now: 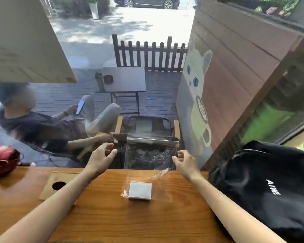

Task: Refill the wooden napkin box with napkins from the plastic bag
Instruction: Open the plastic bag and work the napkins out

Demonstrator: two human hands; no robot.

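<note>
Hovering over the worktop's [112, 216] far edge, left hand [102, 157] and right hand [184, 162] both spread, empty. Plastic bag [158, 179] with napkins [140, 190] lies between forearms; wooden napkin box [51, 185] sits left.

A small square stack of white napkins [140, 190] is lying flat inside a clear, crinkled plastic bag [161, 179], which is resting near the middle of the table with its loose open end trailing toward the far right. The wooden napkin box [51, 187] is sitting well to the left, showing a pale flat top with a round dark hole.
</note>
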